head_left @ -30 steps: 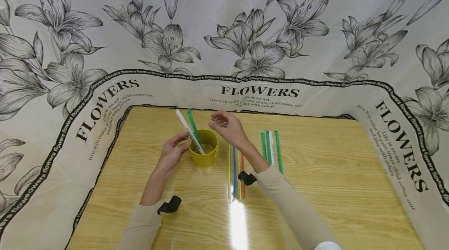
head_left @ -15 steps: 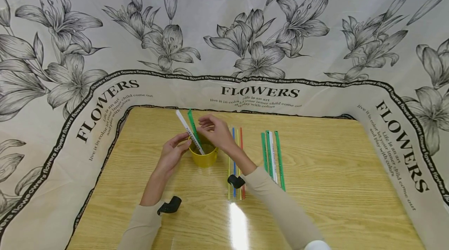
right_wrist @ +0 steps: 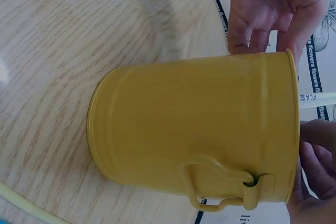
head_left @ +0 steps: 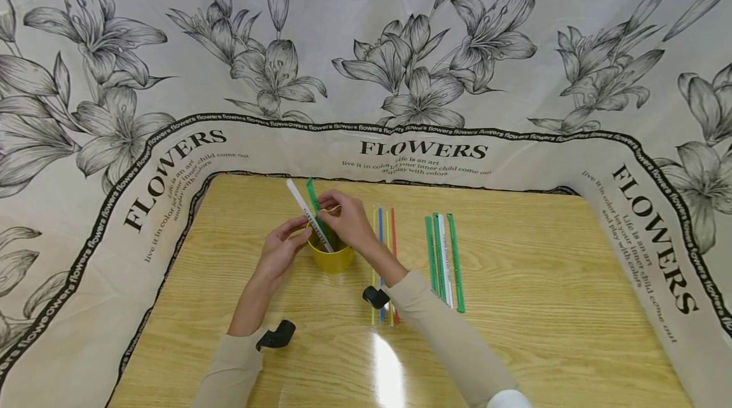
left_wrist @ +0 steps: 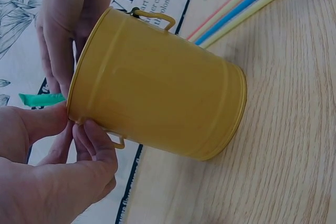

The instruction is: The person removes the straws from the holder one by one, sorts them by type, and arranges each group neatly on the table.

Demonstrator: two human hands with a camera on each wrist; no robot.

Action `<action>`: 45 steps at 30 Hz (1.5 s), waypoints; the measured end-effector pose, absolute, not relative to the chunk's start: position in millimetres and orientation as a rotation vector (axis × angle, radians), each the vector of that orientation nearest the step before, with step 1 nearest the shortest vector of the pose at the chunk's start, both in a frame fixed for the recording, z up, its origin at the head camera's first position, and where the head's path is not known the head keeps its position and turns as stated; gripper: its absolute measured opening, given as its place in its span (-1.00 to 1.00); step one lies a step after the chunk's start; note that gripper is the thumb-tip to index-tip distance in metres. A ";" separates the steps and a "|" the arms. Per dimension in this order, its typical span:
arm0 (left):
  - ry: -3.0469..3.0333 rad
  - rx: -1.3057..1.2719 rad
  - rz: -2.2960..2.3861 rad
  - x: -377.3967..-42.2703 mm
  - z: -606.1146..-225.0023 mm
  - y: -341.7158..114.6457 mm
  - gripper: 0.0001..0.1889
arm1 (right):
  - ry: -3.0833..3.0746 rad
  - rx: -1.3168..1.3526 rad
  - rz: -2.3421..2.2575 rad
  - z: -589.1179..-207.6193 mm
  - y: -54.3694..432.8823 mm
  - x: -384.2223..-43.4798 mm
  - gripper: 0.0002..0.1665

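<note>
A small yellow bucket (head_left: 333,260) stands upright on the table with a white wrapped straw (head_left: 301,197) and a green wrapped straw (head_left: 311,190) leaning out of it. My left hand (head_left: 280,248) holds the bucket at its left rim, thumb at the edge and fingers curled against the outer wall. From the right, my right hand (head_left: 347,220) reaches over the opening and pinches the green straw with thumb and finger. In the left wrist view, the green straw (left_wrist: 42,99) sticks out beyond the rim. The bucket's wall hides the straws' lower ends in both wrist views.
Several bare straws in yellow, blue and red (head_left: 393,230) lie side by side right of the bucket, partly under my right forearm. Farther right lies a row of green and white wrapped straws (head_left: 455,268). A flower-printed cloth (head_left: 423,160) borders the wooden table (head_left: 543,281).
My right hand has moved left and down from beside the bucket to the green straw, its fingers closing on it. My left hand and the bucket have stayed in place.
</note>
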State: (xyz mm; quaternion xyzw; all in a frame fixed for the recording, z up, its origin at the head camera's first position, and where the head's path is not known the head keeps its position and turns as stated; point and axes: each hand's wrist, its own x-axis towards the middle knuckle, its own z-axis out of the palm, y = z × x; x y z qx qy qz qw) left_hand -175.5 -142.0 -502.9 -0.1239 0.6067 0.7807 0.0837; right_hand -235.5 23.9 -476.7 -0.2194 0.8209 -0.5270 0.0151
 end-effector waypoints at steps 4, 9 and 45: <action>1.810 -0.371 2.321 -175.5 -503.2 -141.9 -0.56 | 2.575 -0.640 -1.662 -474.0 27.5 -235.0 -0.77; 1.810 -0.367 2.323 -176.3 -504.1 -142.6 -0.56 | 2.543 -0.600 -1.756 -469.6 35.2 -235.1 -0.75; 1.786 -0.379 2.346 -176.6 -505.0 -142.5 -0.57 | 1.874 -0.079 -2.538 -433.3 111.4 -250.6 -0.61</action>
